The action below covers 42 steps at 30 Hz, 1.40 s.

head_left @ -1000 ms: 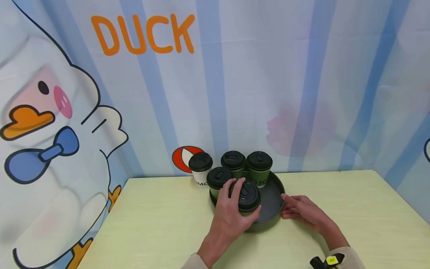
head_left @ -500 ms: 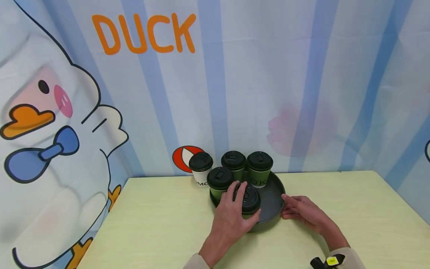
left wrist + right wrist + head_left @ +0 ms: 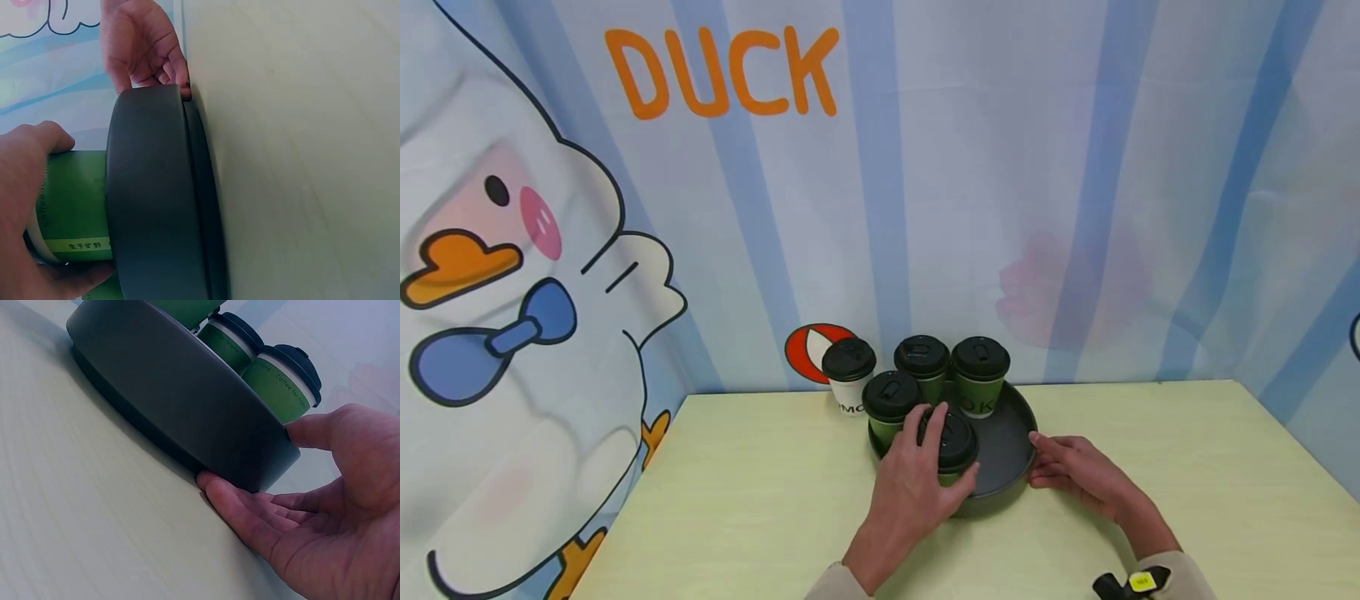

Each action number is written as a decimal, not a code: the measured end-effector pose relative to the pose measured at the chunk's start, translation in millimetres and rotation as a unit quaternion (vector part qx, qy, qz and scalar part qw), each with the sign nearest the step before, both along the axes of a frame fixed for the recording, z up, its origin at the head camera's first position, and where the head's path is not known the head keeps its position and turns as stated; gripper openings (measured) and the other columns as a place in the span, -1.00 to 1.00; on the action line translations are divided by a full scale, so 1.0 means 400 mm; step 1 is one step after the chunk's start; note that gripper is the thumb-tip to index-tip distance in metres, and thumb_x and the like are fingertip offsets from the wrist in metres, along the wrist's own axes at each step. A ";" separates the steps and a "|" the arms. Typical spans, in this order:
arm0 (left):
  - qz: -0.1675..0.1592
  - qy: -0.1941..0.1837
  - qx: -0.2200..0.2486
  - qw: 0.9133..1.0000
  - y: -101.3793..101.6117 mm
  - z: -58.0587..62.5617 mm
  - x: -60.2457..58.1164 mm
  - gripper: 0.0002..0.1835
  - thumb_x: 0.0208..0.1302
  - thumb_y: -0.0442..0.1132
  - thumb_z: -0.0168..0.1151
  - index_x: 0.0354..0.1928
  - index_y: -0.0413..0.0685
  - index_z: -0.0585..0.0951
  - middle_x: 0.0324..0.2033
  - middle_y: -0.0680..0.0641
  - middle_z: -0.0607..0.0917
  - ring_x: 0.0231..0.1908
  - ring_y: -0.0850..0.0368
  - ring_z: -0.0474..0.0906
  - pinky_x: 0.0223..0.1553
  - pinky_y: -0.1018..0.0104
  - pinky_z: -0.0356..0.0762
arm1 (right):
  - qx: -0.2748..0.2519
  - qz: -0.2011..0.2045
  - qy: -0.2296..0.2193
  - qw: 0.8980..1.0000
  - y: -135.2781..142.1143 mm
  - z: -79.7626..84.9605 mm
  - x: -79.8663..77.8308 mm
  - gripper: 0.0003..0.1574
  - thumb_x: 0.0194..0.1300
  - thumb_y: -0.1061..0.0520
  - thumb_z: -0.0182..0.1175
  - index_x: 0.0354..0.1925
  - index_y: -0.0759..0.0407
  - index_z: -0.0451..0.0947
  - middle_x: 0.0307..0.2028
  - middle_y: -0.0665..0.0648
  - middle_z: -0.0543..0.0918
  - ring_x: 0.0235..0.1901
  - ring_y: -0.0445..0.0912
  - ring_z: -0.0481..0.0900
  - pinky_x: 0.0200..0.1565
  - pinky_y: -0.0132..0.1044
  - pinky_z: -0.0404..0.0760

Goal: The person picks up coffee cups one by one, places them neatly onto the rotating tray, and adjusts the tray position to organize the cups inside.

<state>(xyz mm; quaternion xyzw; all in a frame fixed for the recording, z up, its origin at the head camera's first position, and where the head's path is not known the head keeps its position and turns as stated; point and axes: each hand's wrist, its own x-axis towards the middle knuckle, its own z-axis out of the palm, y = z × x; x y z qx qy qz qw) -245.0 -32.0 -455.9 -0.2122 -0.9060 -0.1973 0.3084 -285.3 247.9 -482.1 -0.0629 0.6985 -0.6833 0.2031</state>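
Note:
In the head view, a dark grey round tray (image 3: 1011, 446) carries several green paper coffee cups with black lids. My left hand (image 3: 910, 483) holds the nearest coffee cup (image 3: 958, 442), with fingers and thumb around its sides. The left wrist view shows this green cup (image 3: 78, 203) standing inside the tray wall, between thumb and fingers. At the tray's right side my right hand (image 3: 1078, 471) grips the edge. Its thumb lies at the rim and its fingers reach under the base, as the right wrist view shows. Two more green cups (image 3: 981, 383) stand at the tray's back, another green cup (image 3: 889, 404) at its left.
A white cup with a black lid (image 3: 850, 383) stands on the table just beyond the tray's left back edge. The pale wooden table (image 3: 737, 500) meets a printed curtain (image 3: 955, 167) right behind the cups.
The held cup and my left hand have shifted slightly within the tray, first right, then a little back left. My right hand keeps its grip on the tray, and the other cups stay put.

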 end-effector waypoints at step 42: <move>-0.026 -0.441 0.350 0.826 -0.246 -0.015 -0.110 -0.46 0.56 -0.08 0.02 0.27 -0.46 0.46 -0.06 -0.27 0.67 -0.17 -0.07 0.71 -0.05 0.06 0.72 | 0.001 -0.027 0.008 1.000 -0.016 -0.001 0.000 -0.14 0.67 -0.15 -0.05 0.29 0.71 0.21 -0.19 0.21 0.66 -0.22 -0.10 0.72 -0.03 -0.22 0.73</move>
